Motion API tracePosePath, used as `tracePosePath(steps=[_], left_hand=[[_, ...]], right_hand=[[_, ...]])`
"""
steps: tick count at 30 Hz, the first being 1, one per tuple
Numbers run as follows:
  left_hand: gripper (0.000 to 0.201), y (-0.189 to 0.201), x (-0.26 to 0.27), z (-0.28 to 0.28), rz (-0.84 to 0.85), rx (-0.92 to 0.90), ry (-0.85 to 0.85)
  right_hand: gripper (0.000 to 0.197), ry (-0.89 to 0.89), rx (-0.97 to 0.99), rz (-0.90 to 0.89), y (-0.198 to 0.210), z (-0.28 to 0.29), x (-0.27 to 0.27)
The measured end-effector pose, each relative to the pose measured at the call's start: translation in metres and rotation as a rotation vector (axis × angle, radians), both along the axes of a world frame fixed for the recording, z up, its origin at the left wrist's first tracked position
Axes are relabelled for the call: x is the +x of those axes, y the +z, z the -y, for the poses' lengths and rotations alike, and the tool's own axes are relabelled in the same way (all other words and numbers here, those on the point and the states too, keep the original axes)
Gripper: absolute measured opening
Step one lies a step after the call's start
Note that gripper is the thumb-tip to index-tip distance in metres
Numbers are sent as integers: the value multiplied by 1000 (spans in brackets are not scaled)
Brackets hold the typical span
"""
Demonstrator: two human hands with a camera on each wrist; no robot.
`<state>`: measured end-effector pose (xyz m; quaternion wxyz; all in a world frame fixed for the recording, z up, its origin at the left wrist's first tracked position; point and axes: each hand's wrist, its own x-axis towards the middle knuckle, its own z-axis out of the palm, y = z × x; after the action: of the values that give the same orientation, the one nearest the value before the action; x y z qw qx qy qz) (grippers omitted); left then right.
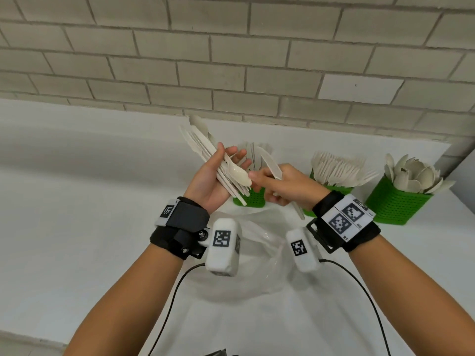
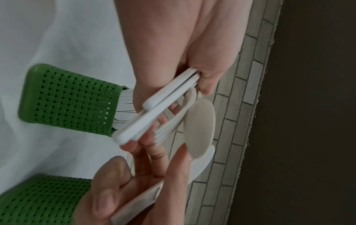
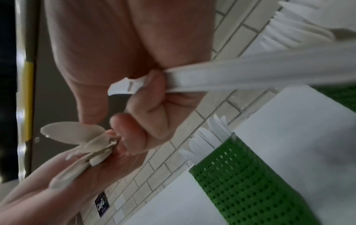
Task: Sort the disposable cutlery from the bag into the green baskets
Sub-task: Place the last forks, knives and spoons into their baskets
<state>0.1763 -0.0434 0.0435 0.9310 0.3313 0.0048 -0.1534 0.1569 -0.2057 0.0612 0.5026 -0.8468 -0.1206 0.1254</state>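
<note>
My left hand (image 1: 231, 156) grips a mixed bundle of pale disposable cutlery (image 1: 203, 146) over the table, also seen close in the left wrist view as the cutlery bundle (image 2: 159, 109). One spoon (image 1: 239, 173) lies across the bundle, bowl toward my right hand (image 1: 257, 179). That hand holds a knife (image 1: 271, 163) under curled fingers, and its thumb and forefinger touch the spoon's bowl (image 3: 73, 132). The knife (image 3: 250, 73) runs through its fist. Three green baskets stand behind: knives (image 1: 250, 199), forks (image 1: 334, 189), spoons (image 1: 401, 204).
A clear plastic bag (image 1: 246, 255) lies crumpled on the white table (image 1: 77, 201) just under my wrists. A brick wall (image 1: 231, 60) runs close behind the baskets. Cables hang from both wrist cameras toward the table's front.
</note>
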Motion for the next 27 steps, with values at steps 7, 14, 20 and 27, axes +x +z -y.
tracePosePath(steps=[7, 14, 20, 27], left_hand=[[31, 7, -1, 8, 106, -61, -39], [28, 13, -2, 13, 118, -179, 107], [30, 10, -5, 27, 97, -219, 158], [32, 18, -2, 27, 103, -281, 290]], right_hand=[[8, 109, 200, -62, -2, -3, -4], [8, 113, 211, -127, -6, 15, -2], [15, 149, 238, -153, -7, 16, -7], [17, 187, 145, -152, -7, 33, -10]])
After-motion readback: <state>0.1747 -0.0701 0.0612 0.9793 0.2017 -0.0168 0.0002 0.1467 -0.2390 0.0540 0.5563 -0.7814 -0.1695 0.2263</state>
